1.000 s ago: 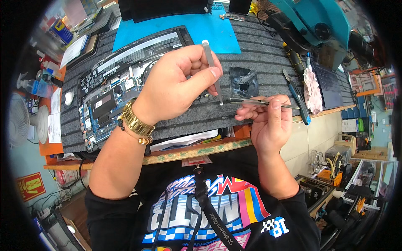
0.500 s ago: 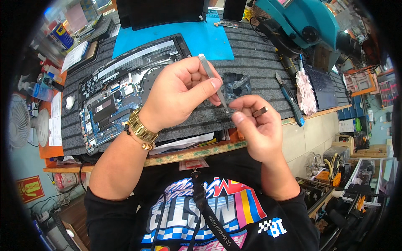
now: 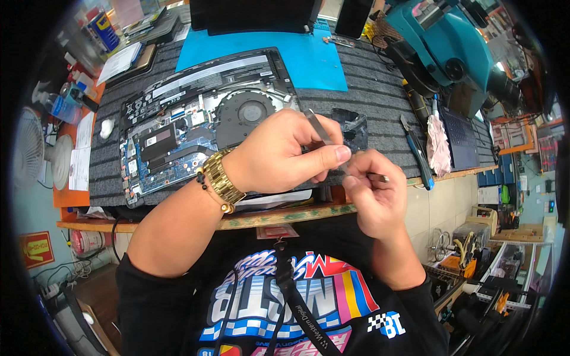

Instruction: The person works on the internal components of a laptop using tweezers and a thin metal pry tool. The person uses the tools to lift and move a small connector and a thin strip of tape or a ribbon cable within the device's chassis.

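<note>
Since last frame: left hand [image 3: 279,151] shifted toward right hand [image 3: 380,196], near the counter's [image 3: 291,214] front edge. Left fingers pinch tweezers [image 3: 318,127]; right fingers curl round a metal tool [image 3: 379,178]. Judged: tweezers light, stiff, tips bendable; hold mid-length.

Silver tweezers [image 3: 319,127]: tilted, in left fingers [image 3: 328,156] | metal tool [image 3: 378,178]: end jutting from right fingers [image 3: 371,160]

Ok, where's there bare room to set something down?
The grey mat between the dark square and the blue-handled tool; the blue mat between the opened laptop and dark screen. Crowded: the left end, with papers and bottles, and around the left hand and right hand.
</note>
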`<state>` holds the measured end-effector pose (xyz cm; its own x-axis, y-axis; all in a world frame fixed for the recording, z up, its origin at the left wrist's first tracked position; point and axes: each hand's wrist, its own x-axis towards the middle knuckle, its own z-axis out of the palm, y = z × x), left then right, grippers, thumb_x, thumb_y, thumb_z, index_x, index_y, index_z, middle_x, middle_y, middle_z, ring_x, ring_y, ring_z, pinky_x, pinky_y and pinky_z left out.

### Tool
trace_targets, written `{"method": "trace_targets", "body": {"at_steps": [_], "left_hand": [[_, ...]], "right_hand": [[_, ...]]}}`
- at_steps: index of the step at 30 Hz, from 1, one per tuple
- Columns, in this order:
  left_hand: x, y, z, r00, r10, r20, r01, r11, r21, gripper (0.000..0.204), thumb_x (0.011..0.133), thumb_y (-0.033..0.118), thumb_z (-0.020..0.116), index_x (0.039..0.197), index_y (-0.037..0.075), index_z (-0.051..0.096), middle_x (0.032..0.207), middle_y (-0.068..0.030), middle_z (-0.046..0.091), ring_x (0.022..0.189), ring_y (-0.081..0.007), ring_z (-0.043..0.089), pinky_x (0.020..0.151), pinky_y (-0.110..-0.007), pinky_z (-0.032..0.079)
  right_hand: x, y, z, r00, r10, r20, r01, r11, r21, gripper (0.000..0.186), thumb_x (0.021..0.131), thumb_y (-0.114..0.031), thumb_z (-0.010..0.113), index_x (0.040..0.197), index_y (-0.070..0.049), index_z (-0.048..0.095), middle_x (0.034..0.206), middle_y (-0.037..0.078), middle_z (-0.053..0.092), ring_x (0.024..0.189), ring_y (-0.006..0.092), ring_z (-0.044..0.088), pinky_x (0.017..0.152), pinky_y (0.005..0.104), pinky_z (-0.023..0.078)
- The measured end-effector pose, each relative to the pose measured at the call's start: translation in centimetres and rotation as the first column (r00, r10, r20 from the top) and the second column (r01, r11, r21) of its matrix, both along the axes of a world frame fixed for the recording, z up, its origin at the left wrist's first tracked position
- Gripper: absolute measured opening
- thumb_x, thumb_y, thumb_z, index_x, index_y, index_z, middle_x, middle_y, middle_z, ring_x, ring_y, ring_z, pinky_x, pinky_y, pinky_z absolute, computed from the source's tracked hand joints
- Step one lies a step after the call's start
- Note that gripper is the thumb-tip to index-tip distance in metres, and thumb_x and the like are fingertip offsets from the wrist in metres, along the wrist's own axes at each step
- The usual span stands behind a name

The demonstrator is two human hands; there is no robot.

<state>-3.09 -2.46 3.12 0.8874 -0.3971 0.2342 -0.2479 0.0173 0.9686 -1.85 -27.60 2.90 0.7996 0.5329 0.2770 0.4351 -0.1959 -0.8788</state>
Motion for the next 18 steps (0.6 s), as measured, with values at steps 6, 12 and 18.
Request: {"method": "trace_targets", "body": {"at_steps": [6, 12, 18], "left_hand": [[-0.7, -1.0, -1.0, 0.997, -0.016, -0.078, -0.003, 0.973, -0.230, 0.022, 0.116, 0.016, 0.071, 0.100, 0.001, 0.075, 0.082, -0.0043, 0.076, 0.072, -0.0127, 0.074, 0.069, -0.028, 0.057], [0.2, 0.3, 0.0, 0.991, 0.003, -0.137, -0.062, 0.902, -0.427, 0.029, 0.120, 0.019, 0.064, 0.096, 0.003, 0.068, 0.077, -0.0115, 0.074, 0.070, -0.0196, 0.076, 0.069, -0.034, 0.061], [-0.2, -1.2, -1.2, 0.979, -0.070, -0.194, -0.015, 0.915, -0.403, 0.025, 0.118, 0.017, 0.068, 0.099, -0.001, 0.069, 0.080, -0.0084, 0.073, 0.072, -0.0182, 0.076, 0.069, -0.037, 0.064]], "right_hand": [[-0.6, 0.0, 0.5, 0.979, 0.114, -0.170, -0.054, 0.944, 0.324, 0.012, 0.092, 0.008, 0.063, 0.089, -0.001, 0.056, 0.080, 0.000, 0.052, 0.074, 0.0093, 0.044, 0.066, 0.0298, 0.036], [0.2, -5.3, 0.0, 0.951, -0.058, -0.303, 0.166, 0.923, 0.346, 0.013, 0.104, 0.001, 0.069, 0.093, -0.003, 0.064, 0.083, -0.001, 0.057, 0.077, 0.0082, 0.048, 0.070, 0.0279, 0.040], [-0.6, -7.7, 2.1, 0.993, -0.118, 0.021, 0.119, 0.967, -0.226, 0.014, 0.105, -0.004, 0.078, 0.093, -0.001, 0.072, 0.076, 0.000, 0.063, 0.069, 0.0093, 0.056, 0.067, 0.0273, 0.043]]}}
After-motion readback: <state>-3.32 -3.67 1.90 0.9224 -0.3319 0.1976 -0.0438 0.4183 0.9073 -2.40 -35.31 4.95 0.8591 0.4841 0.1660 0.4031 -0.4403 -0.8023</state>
